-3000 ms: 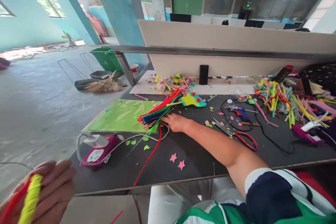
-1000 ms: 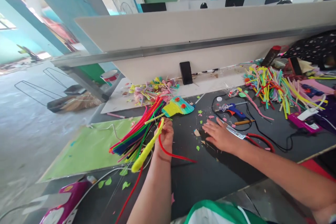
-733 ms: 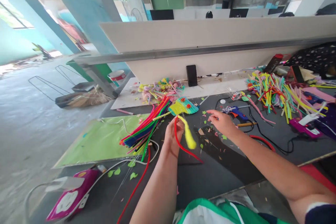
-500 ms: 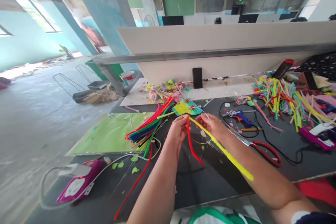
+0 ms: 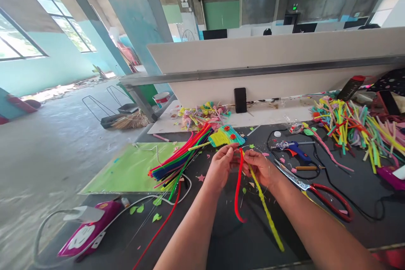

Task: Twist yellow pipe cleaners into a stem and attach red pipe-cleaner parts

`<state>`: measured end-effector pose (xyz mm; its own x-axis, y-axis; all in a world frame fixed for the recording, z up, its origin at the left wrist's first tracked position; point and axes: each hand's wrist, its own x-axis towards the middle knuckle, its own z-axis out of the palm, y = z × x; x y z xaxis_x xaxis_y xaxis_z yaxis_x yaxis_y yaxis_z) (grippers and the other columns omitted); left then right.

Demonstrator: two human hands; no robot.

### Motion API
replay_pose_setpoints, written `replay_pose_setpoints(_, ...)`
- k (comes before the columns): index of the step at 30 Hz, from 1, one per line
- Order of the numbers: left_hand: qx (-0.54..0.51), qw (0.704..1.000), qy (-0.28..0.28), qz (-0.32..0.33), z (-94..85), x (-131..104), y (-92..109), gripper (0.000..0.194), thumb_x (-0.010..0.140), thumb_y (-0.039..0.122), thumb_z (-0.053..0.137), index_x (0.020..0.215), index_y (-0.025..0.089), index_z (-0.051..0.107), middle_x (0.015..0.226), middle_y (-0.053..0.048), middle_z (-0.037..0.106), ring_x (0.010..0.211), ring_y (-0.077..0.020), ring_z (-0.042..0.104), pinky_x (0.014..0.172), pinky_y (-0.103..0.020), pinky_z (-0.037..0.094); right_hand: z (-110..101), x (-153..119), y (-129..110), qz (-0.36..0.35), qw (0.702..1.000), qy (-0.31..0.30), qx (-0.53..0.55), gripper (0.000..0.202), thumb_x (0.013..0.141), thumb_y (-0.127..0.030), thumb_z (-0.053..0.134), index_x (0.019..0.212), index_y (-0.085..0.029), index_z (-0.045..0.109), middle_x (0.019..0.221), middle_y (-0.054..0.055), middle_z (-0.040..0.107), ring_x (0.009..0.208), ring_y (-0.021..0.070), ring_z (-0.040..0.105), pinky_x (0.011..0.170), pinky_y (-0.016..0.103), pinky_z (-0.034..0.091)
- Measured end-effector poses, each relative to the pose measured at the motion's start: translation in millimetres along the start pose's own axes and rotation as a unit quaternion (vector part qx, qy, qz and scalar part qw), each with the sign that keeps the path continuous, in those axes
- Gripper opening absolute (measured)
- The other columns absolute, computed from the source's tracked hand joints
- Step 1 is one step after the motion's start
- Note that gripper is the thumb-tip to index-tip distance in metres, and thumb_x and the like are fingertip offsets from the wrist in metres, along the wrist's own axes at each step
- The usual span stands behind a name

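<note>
My left hand (image 5: 224, 163) and my right hand (image 5: 257, 166) meet just in front of a yellow and teal fuzzy piece (image 5: 226, 136) with red flowers. Between them hangs a red pipe cleaner (image 5: 238, 190), its upper end at my left fingertips. A yellow pipe cleaner (image 5: 265, 209) is pinched by my right fingers and slants down toward the table edge. A thin wire loop shows around the fingertips. Both hands have their fingers pressed together, and the exact join of the strands is hidden by them.
Bundled pipe cleaners (image 5: 180, 156) lie left on a green sheet (image 5: 120, 168). Right are scissors (image 5: 329, 202), a blue glue gun (image 5: 297, 152) and a pipe-cleaner pile (image 5: 344, 126). A phone (image 5: 240, 100) stands behind; a purple power strip (image 5: 91, 230) is front left.
The view has shifted. My hands have come closer together, and the yellow pipe cleaner now hangs more steeply, nearer the red one.
</note>
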<state>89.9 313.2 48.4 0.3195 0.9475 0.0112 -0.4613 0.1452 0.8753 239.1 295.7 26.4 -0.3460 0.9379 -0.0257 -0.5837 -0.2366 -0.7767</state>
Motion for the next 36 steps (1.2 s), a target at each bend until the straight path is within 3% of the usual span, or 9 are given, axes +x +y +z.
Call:
replay_pose_setpoints(3,-0.042,0.999,0.008,0.026,1.5,-0.3,0.6,0.033,0.08,0.035,0.065,0.108,0.018,0.062,0.092,-0.004,0.062,0.07,-0.0106,0.059,0.062,-0.024,0.047,-1.0,-1.4,-4.6,-0.017,0.999,-0.006,0.03,0.02,0.074,-0.03,0.073,0.074,-0.015,0.059,0.057,-0.002,0.057,0.048,0.0082,0.053,0.043,0.018,0.036)
replay_pose_setpoints(8,-0.088,0.994,-0.056,0.01,1.9,-2.7,-1.2,0.032,0.083,0.04,0.058,0.104,0.016,0.063,0.089,-0.005,0.061,0.067,-0.0117,0.057,0.062,-0.026,0.046,-2.4,-2.4,-6.1,0.0,0.997,-0.021,0.07,0.018,0.075,-0.027,0.073,0.078,-0.015,0.06,0.06,-0.002,0.059,0.045,0.0057,0.051,0.037,0.015,0.032)
replay_pose_setpoints(15,-0.06,0.997,-0.038,0.008,-0.7,-2.3,-1.6,0.035,0.081,0.043,0.059,0.104,0.017,0.063,0.088,-0.004,0.058,0.062,-0.0108,0.053,0.052,-0.023,0.042,-7.9,-1.8,-6.0,0.02,0.995,-0.034,0.09,0.022,0.074,-0.028,0.074,0.078,-0.016,0.056,0.058,-0.003,0.058,0.05,0.0073,0.056,0.037,0.013,0.032)
replay_pose_setpoints(18,0.025,0.996,0.019,0.078,-0.2,-2.3,-0.3,0.036,0.08,0.041,0.061,0.109,0.02,0.062,0.093,-0.004,0.057,0.07,-0.0121,0.054,0.059,-0.024,0.045,-8.2,-0.8,-6.3,0.011,0.997,-0.014,0.073,0.023,0.073,-0.029,0.074,0.078,-0.017,0.055,0.057,-0.003,0.058,0.047,0.0075,0.055,0.035,0.013,0.031)
replay_pose_setpoints(21,0.172,0.967,0.076,0.17,3.1,-5.3,1.6,0.024,0.077,0.036,0.066,0.095,0.021,0.067,0.091,-0.004,0.056,0.078,-0.0143,0.052,0.07,-0.026,0.045,-7.2,0.3,-6.2,-0.018,0.999,0.014,0.031,0.022,0.072,-0.029,0.075,0.079,-0.018,0.057,0.056,-0.003,0.06,0.046,0.009,0.057,0.032,0.014,0.029)
replay_pose_setpoints(24,0.322,0.911,0.094,0.24,8.2,-9.7,2.6,0.012,0.071,0.032,0.071,0.074,0.02,0.069,0.092,-0.006,0.054,0.087,-0.019,0.052,0.08,-0.03,0.043,-6.1,0.9,-5.1,-0.039,0.999,0.036,-0.006,0.022,0.071,-0.03,0.076,0.08,-0.018,0.06,0.056,-0.002,0.061,0.046,0.0105,0.058,0.032,0.015,0.03)
replay_pose_setpoints(31,0.463,0.829,0.07,0.307,14.6,-14.4,1.0,0.008,0.073,0.028,0.068,0.079,0.022,0.072,0.106,-0.009,0.05,0.103,-0.024,0.05,0.093,-0.037,0.04,-7.2,2.1,-5.7,-0.052,0.998,0.046,0.0,0.023,0.067,-0.026,0.078,0.083,-0.018,0.062,0.056,-0.004,0.06,0.04,0.0079,0.054,0.033,0.015,0.035)
replay_pose_setpoints(33,0.455,0.835,0.047,0.307,13.7,-13.0,0.2,0.008,0.074,0.023,0.067,0.08,0.023,0.072,0.111,-0.009,0.05,0.109,-0.0247,0.048,0.098,-0.039,0.037,-8.9,2.4,-6.7,-0.05,0.998,0.044,0.013,0.023,0.069,-0.024,0.077,0.084,-0.018,0.062,0.058,-0.004,0.061,0.044,0.0088,0.057,0.033,0.015,0.035)
replay_pose_setpoints(36,0.365,0.898,0.032,0.242,9.0,-9.2,-0.3,0.017,0.072,0.02,0.068,0.089,0.022,0.068,0.112,-0.008,0.052,0.107,-0.0227,0.051,0.092,-0.037,0.043,-12.7,3.1,-7.5,-0.031,0.998,0.045,0.042,0.022,0.069,-0.021,0.076,0.085,-0.019,0.061,0.062,-0.004,0.063,0.048,0.0085,0.059,0.033,0.014,0.035)
